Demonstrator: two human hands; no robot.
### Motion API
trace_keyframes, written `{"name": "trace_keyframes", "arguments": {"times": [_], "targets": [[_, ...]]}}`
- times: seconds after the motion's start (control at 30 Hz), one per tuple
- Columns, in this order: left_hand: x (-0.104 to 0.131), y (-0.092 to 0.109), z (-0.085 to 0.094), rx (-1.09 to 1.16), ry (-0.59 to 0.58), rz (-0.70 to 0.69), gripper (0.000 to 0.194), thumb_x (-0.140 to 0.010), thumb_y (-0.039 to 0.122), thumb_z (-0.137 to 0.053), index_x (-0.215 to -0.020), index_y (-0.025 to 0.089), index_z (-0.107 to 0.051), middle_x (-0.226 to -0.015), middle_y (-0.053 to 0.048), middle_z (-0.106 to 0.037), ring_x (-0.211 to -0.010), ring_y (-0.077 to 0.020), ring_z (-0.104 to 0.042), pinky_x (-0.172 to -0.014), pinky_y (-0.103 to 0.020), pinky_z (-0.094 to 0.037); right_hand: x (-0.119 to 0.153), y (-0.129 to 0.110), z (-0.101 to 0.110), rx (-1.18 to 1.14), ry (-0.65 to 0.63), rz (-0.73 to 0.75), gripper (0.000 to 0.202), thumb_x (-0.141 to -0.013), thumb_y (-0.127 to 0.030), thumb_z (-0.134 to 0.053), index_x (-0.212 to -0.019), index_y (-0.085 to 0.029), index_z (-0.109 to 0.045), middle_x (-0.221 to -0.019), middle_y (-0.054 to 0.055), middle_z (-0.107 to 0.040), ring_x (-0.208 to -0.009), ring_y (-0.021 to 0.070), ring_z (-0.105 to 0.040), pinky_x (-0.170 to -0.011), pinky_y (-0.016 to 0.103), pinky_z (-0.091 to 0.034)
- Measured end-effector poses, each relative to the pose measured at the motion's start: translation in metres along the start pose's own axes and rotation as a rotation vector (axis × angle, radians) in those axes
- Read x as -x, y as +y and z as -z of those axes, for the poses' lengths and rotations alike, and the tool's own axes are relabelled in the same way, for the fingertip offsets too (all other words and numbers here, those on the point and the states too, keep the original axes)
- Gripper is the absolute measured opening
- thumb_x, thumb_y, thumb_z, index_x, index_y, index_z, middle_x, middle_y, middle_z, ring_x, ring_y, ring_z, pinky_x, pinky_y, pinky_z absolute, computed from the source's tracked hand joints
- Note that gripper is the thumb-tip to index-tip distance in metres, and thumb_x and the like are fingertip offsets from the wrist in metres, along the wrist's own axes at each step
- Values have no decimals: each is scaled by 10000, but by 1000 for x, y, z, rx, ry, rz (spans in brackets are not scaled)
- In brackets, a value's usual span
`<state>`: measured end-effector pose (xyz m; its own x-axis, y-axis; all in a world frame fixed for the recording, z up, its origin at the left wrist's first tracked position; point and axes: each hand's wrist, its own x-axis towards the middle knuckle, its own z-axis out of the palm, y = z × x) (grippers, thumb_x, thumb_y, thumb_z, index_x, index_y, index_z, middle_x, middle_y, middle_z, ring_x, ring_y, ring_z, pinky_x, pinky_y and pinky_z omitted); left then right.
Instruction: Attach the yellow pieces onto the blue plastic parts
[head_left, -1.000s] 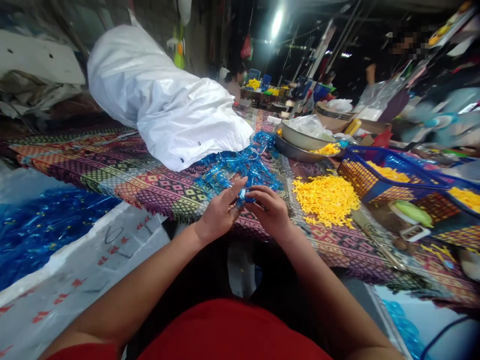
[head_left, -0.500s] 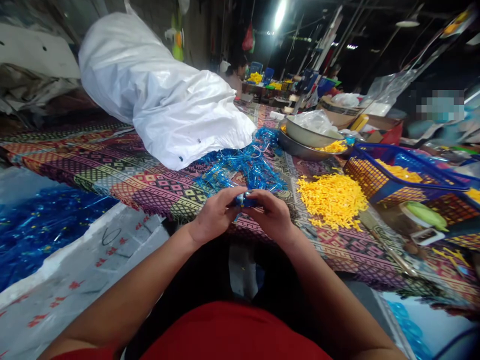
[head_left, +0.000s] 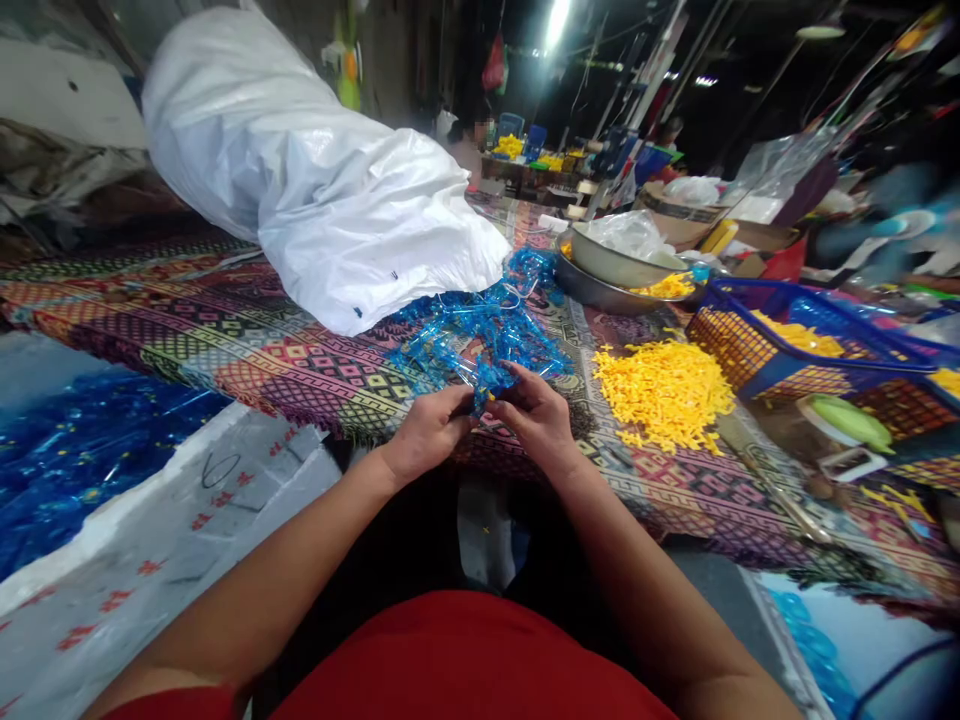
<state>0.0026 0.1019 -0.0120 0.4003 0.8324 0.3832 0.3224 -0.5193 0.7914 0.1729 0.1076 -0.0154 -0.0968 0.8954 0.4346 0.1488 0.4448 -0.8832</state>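
Note:
My left hand point(head_left: 429, 436) is closed, thumb and fingers pinching a clear blue plastic piece point(head_left: 480, 398) low over the table's front edge. Facing it, my right hand point(head_left: 541, 422) holds its thumb tip at a small yellow plastic piece point(head_left: 491, 396) right against the blue one. How far the two pieces are joined is too small to make out. Just beyond my fingers lies a loose heap of similar clear blue plastic pieces point(head_left: 525, 335). To the right of my right hand is a pile of small yellow plastic pieces point(head_left: 664, 395).
A big white sack point(head_left: 360, 220) lies across the patterned cloth point(head_left: 300, 370). Stacked metal bowls point(head_left: 615, 290) and a blue basket point(head_left: 810, 350) stand at right, near a green-lidded container point(head_left: 847, 425). Lower left, a white foam box point(head_left: 202, 520) borders more blue pieces.
My hands have drawn slightly apart, and the fingers of my right hand have opened a little. A yellow bit now shows at its thumb tip. The view has shifted slightly.

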Motion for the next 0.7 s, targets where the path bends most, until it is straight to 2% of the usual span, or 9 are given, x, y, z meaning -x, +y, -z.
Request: {"name": "trace_keyframes", "arguments": {"times": [0.13, 0.23, 0.33, 0.43, 0.6, 0.7], "targets": [[0, -2, -2, -19, 26, -53, 261, -798, 168, -522, -1055, 177, -573, -991, -43, -640, -889, -170, -589, -800, -278, -442, 0, -1, -1, 96, -13, 16, 312, -668, -300, -705, -952, -189, -636, -746, -4, -628, -646, 140, -579, -604, 252, -474], [1, -1, -2, -64, 39, -61, 212, -810, 195, -515, -1008, 167, -586, -975, -55, -636, -895, -175, -582, -795, -281, -438, 2, -5, -1, 204, 2, 93, 163, -675, -288, -702, -782, -181, -643, -708, -2, -598, -653, 141, -552, -621, 249, -455], [2, 0, 0, -96, 29, -44, 149, -805, 179, -509, -933, 167, -585, -895, -42, -634, -835, -163, -580, -754, -272, -442, 2, -8, 1, 181, -23, 147, 131, -696, -286, -686, -761, -184, -635, -791, 19, -592, -746, 159, -551, -672, 258, -451], [3, 2, 1, -112, 23, -41, 152, -782, 118, -499, -905, 170, -570, -838, -26, -622, -786, -151, -574, -725, -262, -441, 3, -7, 3, 117, -52, 92, 134, -715, -284, -671, -804, -193, -628, -767, 6, -579, -708, 146, -537, -651, 251, -444], [3, 4, -1, -158, 56, -37, 174, -784, 145, -508, -950, 166, -555, -859, -43, -618, -817, -171, -580, -742, -276, -439, 4, -2, 4, 107, -68, 65, 151, -705, -266, -679, -822, -193, -618, -725, -10, -560, -654, 131, -512, -610, 234, -422], [2, 4, -1, -131, 36, -27, 195, -805, 169, -500, -996, 171, -543, -881, -42, -625, -819, -168, -589, -739, -272, -445, 4, -1, 4, 114, -88, 76, 139, -722, -264, -662, -831, -190, -615, -726, -8, -559, -660, 133, -511, -612, 235, -422]]}}
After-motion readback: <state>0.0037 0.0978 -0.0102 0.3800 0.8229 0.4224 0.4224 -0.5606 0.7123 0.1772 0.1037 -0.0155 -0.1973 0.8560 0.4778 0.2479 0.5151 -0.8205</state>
